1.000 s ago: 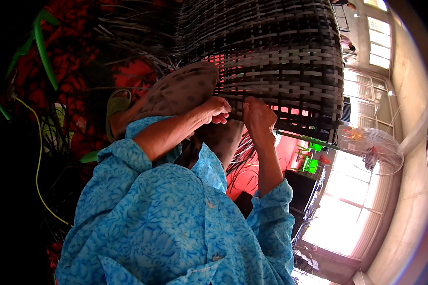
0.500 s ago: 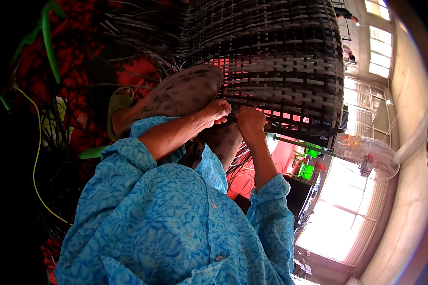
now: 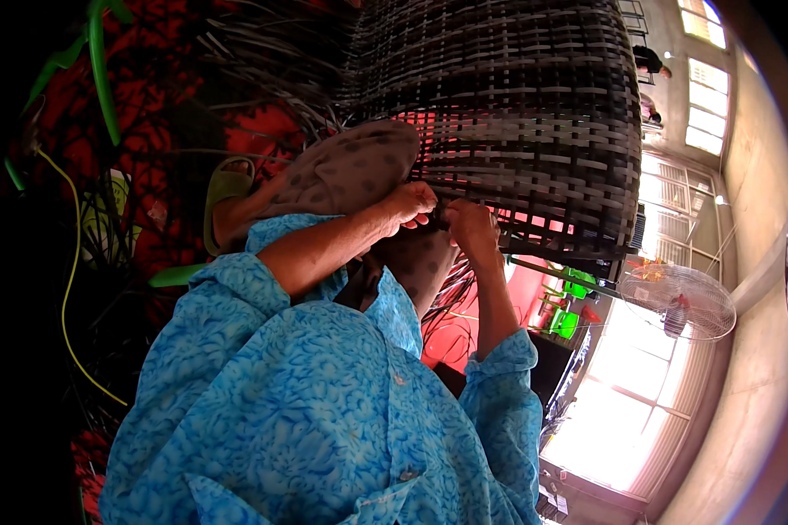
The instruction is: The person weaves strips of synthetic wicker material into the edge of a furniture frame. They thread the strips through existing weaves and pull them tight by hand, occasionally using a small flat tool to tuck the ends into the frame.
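A large woven piece (image 3: pixel 517 114) of dark grey and black wicker strips stands in front of me, with red showing through its unfilled lower rows. My left hand (image 3: pixel 409 206) and my right hand (image 3: pixel 470 229) meet at its lower edge, fingers pinched on a dark wicker strand (image 3: pixel 440 216). The two hands almost touch. Loose strands (image 3: pixel 271 61) fan out from the upper left of the weave, and more hang below my hands (image 3: pixel 451 293). My knee in spotted grey-brown trousers (image 3: pixel 350 171) is raised just left of the hands.
My foot in a green sandal (image 3: pixel 228 188) rests on the red floor (image 3: pixel 263 131). A yellow cord (image 3: pixel 66 289) and a green hose (image 3: pixel 96 61) lie at left. A white standing fan (image 3: pixel 678 302) and green stools (image 3: pixel 569 306) are at right, near bright windows.
Both hands stay at the same spot on the lower edge of the weave. The right hand has shifted slightly and the fingers work the strand; nothing was let go.
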{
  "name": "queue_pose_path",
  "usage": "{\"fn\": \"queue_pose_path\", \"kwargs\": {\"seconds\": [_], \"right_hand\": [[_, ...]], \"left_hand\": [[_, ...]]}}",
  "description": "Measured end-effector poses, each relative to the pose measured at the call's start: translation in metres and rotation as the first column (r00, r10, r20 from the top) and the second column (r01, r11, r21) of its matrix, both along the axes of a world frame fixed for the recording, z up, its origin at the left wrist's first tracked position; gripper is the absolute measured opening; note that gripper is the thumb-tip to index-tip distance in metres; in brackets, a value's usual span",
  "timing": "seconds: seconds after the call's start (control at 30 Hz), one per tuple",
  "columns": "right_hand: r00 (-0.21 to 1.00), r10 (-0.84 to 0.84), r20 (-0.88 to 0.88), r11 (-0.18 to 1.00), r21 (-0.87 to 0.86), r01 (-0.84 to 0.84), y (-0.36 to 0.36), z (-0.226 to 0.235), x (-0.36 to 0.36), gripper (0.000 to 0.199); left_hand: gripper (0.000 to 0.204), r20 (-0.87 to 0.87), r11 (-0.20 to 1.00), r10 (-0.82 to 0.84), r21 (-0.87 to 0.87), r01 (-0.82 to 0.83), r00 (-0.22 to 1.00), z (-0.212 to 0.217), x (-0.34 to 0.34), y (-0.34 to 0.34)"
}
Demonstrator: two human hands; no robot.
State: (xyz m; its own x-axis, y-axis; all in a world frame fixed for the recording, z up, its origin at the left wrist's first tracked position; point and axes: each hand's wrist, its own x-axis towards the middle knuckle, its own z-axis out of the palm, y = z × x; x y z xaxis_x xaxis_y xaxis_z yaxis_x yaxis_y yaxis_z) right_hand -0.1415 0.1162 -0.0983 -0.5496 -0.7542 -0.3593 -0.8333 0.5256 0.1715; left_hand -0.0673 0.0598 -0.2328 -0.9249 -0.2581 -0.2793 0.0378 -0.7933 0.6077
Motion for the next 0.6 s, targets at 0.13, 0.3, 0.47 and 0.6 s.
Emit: {"fn": "queue_pose_path", "kwargs": {"seconds": [0.13,0.3,0.47,0.6], "right_hand": [[0.999,0.042,-0.017,0.993,-0.109,-0.044,0.006,-0.005,-0.003,0.016],[0.931,0.221,-0.291,0.962,-0.091,-0.257,0.01,-0.018,-0.007,0.016],[0.912,0.238,-0.335,0.969,0.013,-0.248,0.003,-0.02,-0.003,0.019],[0.924,0.219,-0.314,0.976,0.061,-0.211,-0.007,-0.019,0.003,0.022]], "left_hand": [[0.008,0.027,1.0,-0.004,0.023,0.004,1.0,-0.001,-0.003,0.001],[0.023,0.073,0.993,-0.108,0.049,0.105,0.991,-0.003,-0.013,-0.002],[0.033,0.127,0.968,-0.249,0.016,0.249,0.96,-0.006,-0.018,0.002],[0.039,0.053,0.976,-0.213,0.066,0.209,0.976,-0.009,-0.021,0.007]]}}
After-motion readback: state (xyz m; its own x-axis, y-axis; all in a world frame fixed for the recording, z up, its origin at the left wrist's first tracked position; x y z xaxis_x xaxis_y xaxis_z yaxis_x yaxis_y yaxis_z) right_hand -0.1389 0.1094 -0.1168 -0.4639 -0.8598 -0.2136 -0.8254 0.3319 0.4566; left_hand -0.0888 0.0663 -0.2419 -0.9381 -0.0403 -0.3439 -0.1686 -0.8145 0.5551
